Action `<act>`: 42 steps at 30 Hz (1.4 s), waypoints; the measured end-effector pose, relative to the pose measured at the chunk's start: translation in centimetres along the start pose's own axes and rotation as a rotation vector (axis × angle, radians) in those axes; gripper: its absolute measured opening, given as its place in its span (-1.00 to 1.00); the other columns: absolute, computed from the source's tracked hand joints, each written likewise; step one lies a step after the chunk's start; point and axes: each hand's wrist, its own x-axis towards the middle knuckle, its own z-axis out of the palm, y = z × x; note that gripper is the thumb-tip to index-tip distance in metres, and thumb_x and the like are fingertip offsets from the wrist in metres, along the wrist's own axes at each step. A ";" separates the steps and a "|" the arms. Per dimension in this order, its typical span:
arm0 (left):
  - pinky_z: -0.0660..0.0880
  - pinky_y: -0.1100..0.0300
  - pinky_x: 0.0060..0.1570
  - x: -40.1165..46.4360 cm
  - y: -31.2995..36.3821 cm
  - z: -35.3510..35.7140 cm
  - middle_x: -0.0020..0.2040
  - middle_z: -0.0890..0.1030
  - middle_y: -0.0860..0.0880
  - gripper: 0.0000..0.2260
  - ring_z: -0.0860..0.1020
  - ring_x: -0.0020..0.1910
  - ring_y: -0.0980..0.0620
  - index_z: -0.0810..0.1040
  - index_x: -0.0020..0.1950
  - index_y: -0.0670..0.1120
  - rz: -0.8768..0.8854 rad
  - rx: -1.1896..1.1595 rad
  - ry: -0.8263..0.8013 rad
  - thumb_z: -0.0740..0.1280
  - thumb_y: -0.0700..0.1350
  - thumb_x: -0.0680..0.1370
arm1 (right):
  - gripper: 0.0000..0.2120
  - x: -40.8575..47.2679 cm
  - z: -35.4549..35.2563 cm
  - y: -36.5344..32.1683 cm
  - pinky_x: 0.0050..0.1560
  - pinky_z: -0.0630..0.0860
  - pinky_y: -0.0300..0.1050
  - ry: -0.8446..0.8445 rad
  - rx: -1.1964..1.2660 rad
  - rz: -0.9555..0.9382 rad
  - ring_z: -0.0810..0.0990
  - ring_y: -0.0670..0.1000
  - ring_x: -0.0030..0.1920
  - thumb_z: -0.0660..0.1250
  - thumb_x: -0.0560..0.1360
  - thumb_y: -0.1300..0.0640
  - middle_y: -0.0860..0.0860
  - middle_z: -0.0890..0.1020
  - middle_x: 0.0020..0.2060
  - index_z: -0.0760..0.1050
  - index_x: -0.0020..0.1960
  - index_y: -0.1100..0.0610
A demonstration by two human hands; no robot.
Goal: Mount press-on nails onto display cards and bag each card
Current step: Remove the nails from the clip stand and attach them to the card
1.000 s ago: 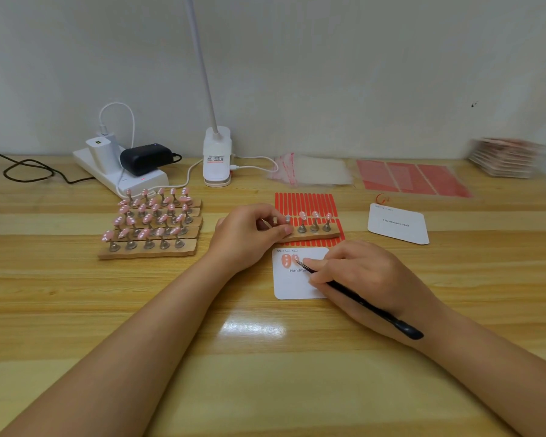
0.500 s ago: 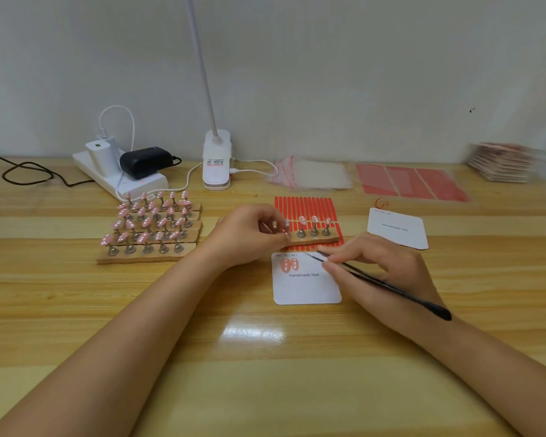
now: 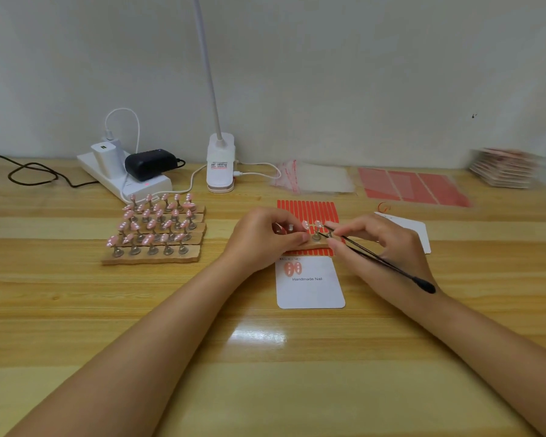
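A: Change? Right hand [image 3: 382, 244] has left the display card [image 3: 309, 283] and brought the tweezers [image 3: 375, 257] up to the wooden strip [image 3: 316, 244], tips at a nail [image 3: 318, 223]; so picking the third.
B: Grip?
A: Right pinches tweezers; left hand [image 3: 262, 239] grips the strip. Card lies just below, two nails on.
B: Around?
A: Worktop [image 3: 108, 310]: nail rack [image 3: 155, 231] left, bags [image 3: 316, 178] behind. Neighbouring nail crowds the pick.

White display card [image 3: 311, 291] lies flat, two pink nails [image 3: 293, 268] stuck at its top-left.
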 end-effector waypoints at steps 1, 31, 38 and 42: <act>0.36 0.38 -0.30 0.0 -0.1 -0.2 -0.32 0.54 0.13 -0.92 0.44 -0.33 0.22 0.60 -0.25 0.01 -0.001 -0.014 -0.011 0.46 -0.10 0.42 | -0.85 0.0 0.1 0.0 -0.03 0.37 -0.54 0.012 0.018 0.019 0.58 -0.32 -0.03 0.45 0.38 0.25 -0.12 0.66 -0.13 0.56 -0.18 0.02; 0.34 0.47 -0.30 -0.6 -0.2 -0.8 -0.29 0.55 0.14 -0.91 0.45 -0.31 0.27 0.59 -0.23 0.03 0.061 -0.056 -0.079 0.45 -0.14 0.43 | -0.93 0.2 0.0 -1.0 -0.28 0.42 -0.53 0.063 0.136 0.127 0.60 -0.33 -0.22 0.43 0.40 0.23 -0.31 0.62 -0.27 0.58 -0.22 0.08; 0.33 0.47 -0.33 -0.6 -0.4 -0.8 -0.31 0.54 0.12 -0.93 0.44 -0.33 0.28 0.60 -0.23 0.00 0.066 -0.064 -0.082 0.44 -0.14 0.43 | -0.97 -1.9 -1.0 -0.7 -0.06 0.50 -0.35 -0.135 -0.066 -0.116 0.62 -0.17 -0.09 0.42 0.40 0.16 -0.05 0.68 -0.18 0.61 -0.19 0.12; 0.32 0.47 -0.32 -0.7 -0.4 -0.8 -0.32 0.53 0.13 -0.91 0.43 -0.33 0.28 0.59 -0.24 0.03 0.059 -0.065 -0.081 0.44 -0.13 0.43 | -0.90 -2.2 -0.7 -0.3 -0.08 0.54 -0.15 -0.175 -0.091 -0.125 0.63 -0.10 -0.11 0.40 0.41 0.10 -0.04 0.66 -0.20 0.63 -0.16 0.12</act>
